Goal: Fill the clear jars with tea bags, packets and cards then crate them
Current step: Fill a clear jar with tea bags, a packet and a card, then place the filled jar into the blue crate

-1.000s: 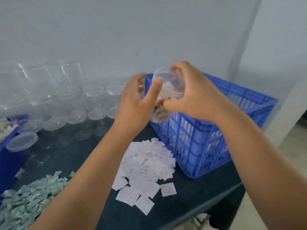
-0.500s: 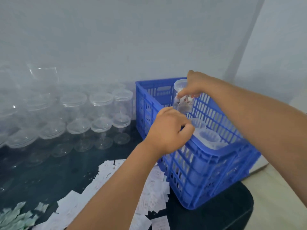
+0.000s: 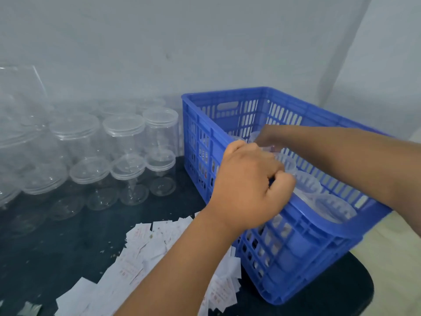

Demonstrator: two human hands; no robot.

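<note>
A blue slatted crate (image 3: 227,91) stands on the right of the dark table (image 3: 57,238). My right hand (image 3: 267,137) reaches down inside it and holds a clear filled jar (image 3: 272,148) by its top; most of that jar is hidden behind my left hand. My left hand (image 3: 248,185) is at the crate's near rim, its fingers curled over the edge. Several lidded jars (image 3: 306,184) stand inside the crate along the near wall.
Stacked clear lidded jars (image 3: 124,130) fill the table's left and back, against the grey wall. A pile of white printed cards (image 3: 145,245) lies under my left forearm. A few green packets (image 3: 29,309) show at the bottom left. The crate overhangs the table's right edge.
My right hand has carried the filled jar from in front of me over the crate and lowered it inside. My left hand let go of the jar and went to the crate's rim.
</note>
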